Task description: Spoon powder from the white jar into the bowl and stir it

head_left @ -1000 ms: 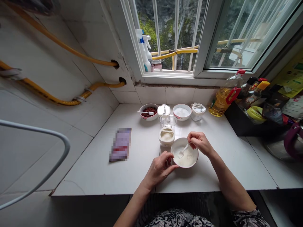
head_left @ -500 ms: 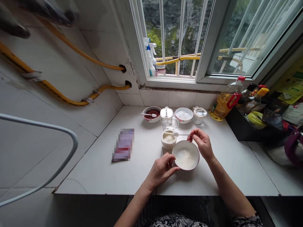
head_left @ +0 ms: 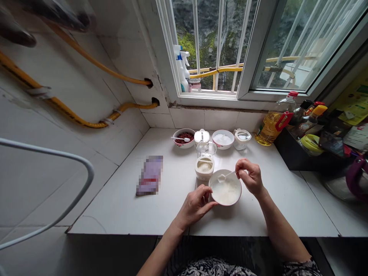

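A white bowl [head_left: 227, 193] with a pale grainy powder inside stands near the counter's front. My left hand [head_left: 198, 203] grips its left rim between thumb and fingers. In my right hand [head_left: 250, 176], closed in a pinch, is the handle of a small white spoon [head_left: 226, 176]. The spoon's head is over the bowl's upper left part; whether it touches the powder I cannot tell. Just behind the bowl stands a seasoning jar [head_left: 204, 173] with its clear lid [head_left: 207, 148] flipped up and pale powder inside.
Along the back stand a bowl of dried red pieces [head_left: 184, 142] with a spoon, a white-lidded jar [head_left: 201, 135], a bowl of white powder [head_left: 223, 142] and a glass jar [head_left: 242, 142]. Right are an oil bottle [head_left: 267, 128] and a black box [head_left: 293, 159]. A purple packet [head_left: 150, 175] lies left.
My right hand has moved right and slightly down, bringing the spoon from above the open seasoning jar to over the bowl. My left hand stays on the bowl's rim.
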`<state>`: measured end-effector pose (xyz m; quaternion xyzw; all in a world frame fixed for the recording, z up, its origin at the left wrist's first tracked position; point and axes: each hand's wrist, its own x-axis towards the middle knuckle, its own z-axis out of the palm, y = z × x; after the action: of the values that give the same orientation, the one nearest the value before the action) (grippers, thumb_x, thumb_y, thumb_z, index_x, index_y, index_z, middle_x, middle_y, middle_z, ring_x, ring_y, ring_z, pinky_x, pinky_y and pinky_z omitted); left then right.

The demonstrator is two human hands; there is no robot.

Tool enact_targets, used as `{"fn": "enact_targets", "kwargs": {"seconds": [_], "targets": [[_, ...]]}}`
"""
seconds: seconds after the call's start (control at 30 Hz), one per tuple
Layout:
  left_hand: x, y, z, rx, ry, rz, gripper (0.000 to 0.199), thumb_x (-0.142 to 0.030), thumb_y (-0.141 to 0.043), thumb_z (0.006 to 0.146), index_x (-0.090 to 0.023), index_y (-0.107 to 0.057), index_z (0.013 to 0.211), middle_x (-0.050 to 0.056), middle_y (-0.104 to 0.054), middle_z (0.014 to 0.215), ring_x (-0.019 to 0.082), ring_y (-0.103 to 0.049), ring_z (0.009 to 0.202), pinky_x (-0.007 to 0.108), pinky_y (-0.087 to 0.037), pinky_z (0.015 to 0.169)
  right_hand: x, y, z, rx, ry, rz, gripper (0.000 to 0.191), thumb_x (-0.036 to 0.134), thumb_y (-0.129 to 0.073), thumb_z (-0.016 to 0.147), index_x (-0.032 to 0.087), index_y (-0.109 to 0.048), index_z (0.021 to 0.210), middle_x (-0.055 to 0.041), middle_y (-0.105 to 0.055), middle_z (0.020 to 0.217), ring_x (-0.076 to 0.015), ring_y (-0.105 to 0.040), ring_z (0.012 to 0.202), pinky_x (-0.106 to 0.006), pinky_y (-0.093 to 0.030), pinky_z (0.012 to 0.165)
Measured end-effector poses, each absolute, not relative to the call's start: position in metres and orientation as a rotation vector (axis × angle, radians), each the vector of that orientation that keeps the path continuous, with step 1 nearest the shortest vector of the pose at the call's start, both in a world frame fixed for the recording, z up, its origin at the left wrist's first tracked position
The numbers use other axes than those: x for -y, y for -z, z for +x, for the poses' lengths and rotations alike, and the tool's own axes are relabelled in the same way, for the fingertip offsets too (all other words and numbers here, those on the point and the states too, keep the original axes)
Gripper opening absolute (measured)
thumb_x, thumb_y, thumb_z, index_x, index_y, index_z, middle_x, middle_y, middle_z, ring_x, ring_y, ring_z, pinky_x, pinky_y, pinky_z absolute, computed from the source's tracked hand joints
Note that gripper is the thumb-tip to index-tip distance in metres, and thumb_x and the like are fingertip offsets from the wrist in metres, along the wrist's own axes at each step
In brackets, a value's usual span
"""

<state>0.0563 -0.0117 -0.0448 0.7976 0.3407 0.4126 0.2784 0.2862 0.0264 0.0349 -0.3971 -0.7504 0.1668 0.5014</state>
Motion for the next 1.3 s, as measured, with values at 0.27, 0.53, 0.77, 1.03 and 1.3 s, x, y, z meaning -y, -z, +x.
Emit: {"fn": "enact_targets", "kwargs": {"seconds": [0.27, 0.53, 0.77, 1.03, 1.3], "targets": [[0.012, 0.044, 0.056, -0.937, -1.084, 2.142, 0.023, -0.039, -0.063, 0.090, -0.019, -0.053, 0.096, -0.003, -0.050, 0.074, 0.010, -0.047, 0.061, 0.021, -0.042, 0.056, -0.027, -0.029, 0.277, 2.306, -0.636, -0.987, 0.017, 0.006, -0.043, 0.069, 0.021, -0.048, 0.061, 0.0003, -0.055, 0.056, -0.0158, -0.044, 0.062, -0.028, -0.040, 0.064], [0.012, 0.045, 0.056, -0.923, -1.096, 2.136, 0.023, -0.038, -0.063, 0.090, -0.019, -0.053, 0.096, -0.003, -0.050, 0.075, 0.010, -0.048, 0.061, 0.021, -0.042, 0.056, -0.031, -0.037, 0.282, 1.908, -0.993, -1.139, 0.012, 0.015, -0.042, 0.064, 0.020, -0.049, 0.056, 0.0023, -0.046, 0.053, -0.0114, -0.040, 0.053, -0.025, -0.032, 0.053], [0.012, 0.045, 0.056, -0.924, -1.085, 2.146, 0.023, -0.039, -0.062, 0.091, -0.019, -0.053, 0.098, -0.002, -0.050, 0.076, 0.010, -0.048, 0.061, 0.021, -0.043, 0.056, -0.039, -0.034, 0.283, 1.434, -1.335, -1.185, 0.009, 0.023, -0.045, 0.058, 0.019, -0.052, 0.054, 0.0061, -0.040, 0.042, -0.0080, -0.033, 0.040, -0.023, -0.022, 0.042], [0.012, 0.045, 0.057, -0.937, -1.073, 2.115, 0.024, -0.040, -0.062, 0.090, -0.019, -0.053, 0.096, -0.002, -0.051, 0.075, 0.011, -0.050, 0.061, 0.022, -0.045, 0.058, -0.042, -0.031, 0.281, 1.277, -1.299, -1.112, 0.007, 0.022, -0.050, 0.065, 0.018, -0.056, 0.064, 0.0042, -0.049, 0.044, -0.0108, -0.041, 0.043, -0.025, -0.034, 0.046], [0.012, 0.045, 0.057, -0.926, -1.101, 2.120, 0.025, -0.041, -0.062, 0.090, -0.018, -0.054, 0.097, -0.002, -0.052, 0.076, 0.011, -0.051, 0.061, 0.022, -0.045, 0.057, -0.030, -0.019, 0.263, 1.751, -0.491, -0.949, 0.012, 0.018, -0.047, 0.093, 0.021, -0.058, 0.091, -0.0056, -0.067, 0.082, -0.0186, -0.060, 0.074, -0.036, -0.049, 0.075]]}}
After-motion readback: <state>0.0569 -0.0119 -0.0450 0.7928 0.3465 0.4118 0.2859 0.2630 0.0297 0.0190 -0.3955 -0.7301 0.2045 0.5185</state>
